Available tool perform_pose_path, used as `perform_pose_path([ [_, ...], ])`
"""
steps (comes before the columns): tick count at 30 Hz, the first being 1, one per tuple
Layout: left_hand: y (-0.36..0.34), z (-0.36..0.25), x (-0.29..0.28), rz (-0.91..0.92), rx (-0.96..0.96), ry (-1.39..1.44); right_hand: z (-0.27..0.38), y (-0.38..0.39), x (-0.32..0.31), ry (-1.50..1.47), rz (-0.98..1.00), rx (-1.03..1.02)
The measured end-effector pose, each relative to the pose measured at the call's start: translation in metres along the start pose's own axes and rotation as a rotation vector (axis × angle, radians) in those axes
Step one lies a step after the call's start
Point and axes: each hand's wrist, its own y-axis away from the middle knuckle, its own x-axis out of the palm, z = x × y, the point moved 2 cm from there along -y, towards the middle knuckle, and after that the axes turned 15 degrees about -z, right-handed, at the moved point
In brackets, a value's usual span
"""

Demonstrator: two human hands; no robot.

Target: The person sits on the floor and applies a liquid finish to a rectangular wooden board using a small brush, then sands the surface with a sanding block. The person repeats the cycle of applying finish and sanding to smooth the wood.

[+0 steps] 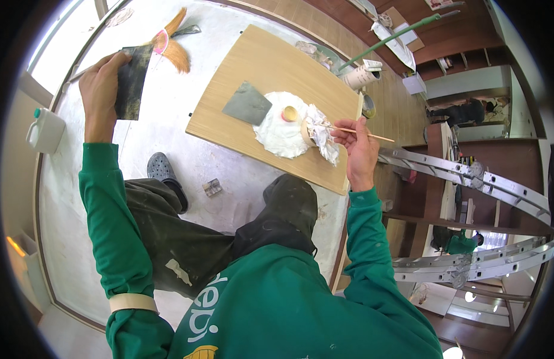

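**A dark sheet pinched in my left hand, a thin stick in my right hand**

The pale, scuffed floor spreads out beneath me. A light wooden panel lies at a slant in front of me, smooth and finely grained, bearing most of the things. Near its middle sits a soft white mound with an uneven edge; I can't tell whether it is cloth or powder.

Out to the left, over the floor and well apart from the panel, I hold the dark sheet by its upper left edge, my fingers closed on it. It is a thin, flat rectangle, its long side running toward me, nearly black and blotched with worn, yellowish streaks. A smoother grey-green sheet lies flat on the panel, one corner meeting the white mound.

Right of the mound is a crumpled white wad, creased all over, with a tan ring partly hidden beside it. A small round tub, yellowish on top, sits on the mound.

My right hand pinches the stick between thumb and curled fingers above the panel's right edge. The stick is slim, straight and light brown; its left end overlaps the wad, though I can't tell if they touch.
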Motion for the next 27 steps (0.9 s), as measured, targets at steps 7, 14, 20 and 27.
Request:
perform_pose_path([
  [7, 0.001, 0.004, -0.001, 0.015, 0.01, 0.023, -0.003, 0.005, 0.002, -0.27, -0.045, 0.109],
  [14, 0.001, 0.004, 0.002, 0.033, 0.045, 0.027, -0.041, 0.004, -0.018, -0.284, -0.248, 0.086],
  [20, -0.01, 0.02, 0.005, 0.067, -0.016, 0.098, -0.064, -0.001, -0.036, -0.526, -0.256, 0.384],
  [27, -0.008, 0.019, 0.005, 0.075, -0.01, 0.094, -0.069, 0.003, -0.032, -0.446, -0.421, 0.28],
])
